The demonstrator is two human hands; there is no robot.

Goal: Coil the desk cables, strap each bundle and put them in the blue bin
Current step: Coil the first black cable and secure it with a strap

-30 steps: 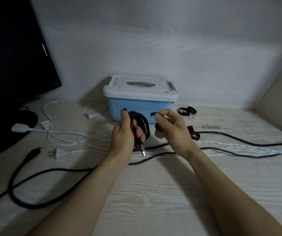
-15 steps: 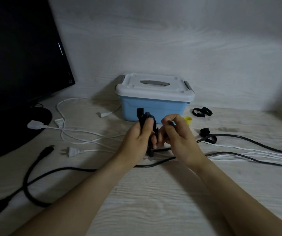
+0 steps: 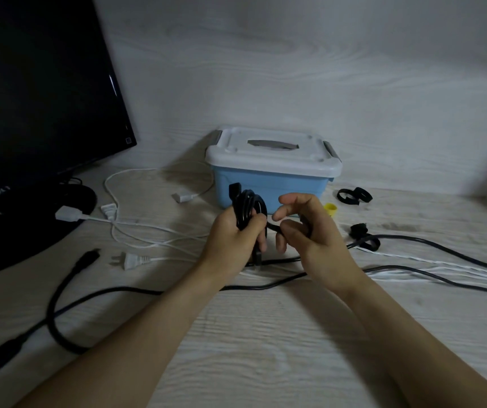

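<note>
We record: left hand (image 3: 233, 234) gripping coiled black cable (image 3: 246, 212) upright | right hand (image 3: 310, 234) pinching black strap (image 3: 274, 226) beside the coil | both near side of blue bin (image 3: 268, 189), lid closed | spare straps (image 3: 354, 196) right of bin.

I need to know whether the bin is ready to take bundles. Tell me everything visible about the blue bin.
The blue bin is a small plastic box with a light blue body and a white lid that is still on. The lid has a grey recessed handle on top and grey latches at both ends. It stands upright on the desk at the back wall, behind the hands. No hand touches it; nothing inside is visible.
</note>
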